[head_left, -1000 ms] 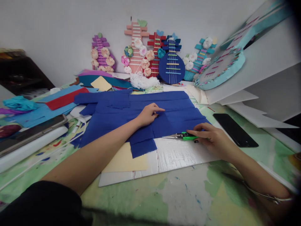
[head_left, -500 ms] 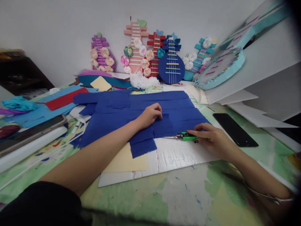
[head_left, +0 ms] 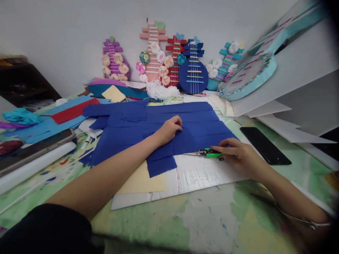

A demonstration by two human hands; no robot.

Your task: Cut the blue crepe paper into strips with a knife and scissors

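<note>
My left hand (head_left: pixel 169 130) rests on the layered blue crepe paper (head_left: pixel 124 137), fingers curled and closed at the edge of a small piece of it. The fingertips are partly hidden. Scissors with green and black handles (head_left: pixel 209 153) lie along the paper's near edge, the blades almost closed and pointing left. My right hand (head_left: pixel 238 158) is closed on their handles, with the index finger stretched along them. Beneath the paper are a white board (head_left: pixel 203 173) and a pale yellow sheet (head_left: pixel 140 181).
A black phone (head_left: pixel 265 145) lies right of my right hand. Decorated paper lutes (head_left: pixel 193 76) lean on the back wall, with white yarn (head_left: pixel 162 91) before them. Folded white boards (head_left: pixel 286 77) stand at right. A tablet-like device (head_left: pixel 39 150), cable and coloured paper (head_left: pixel 74 111) lie left.
Hardly anything differs. Both hands stay in place, and the scissors have shifted only very slightly.
</note>
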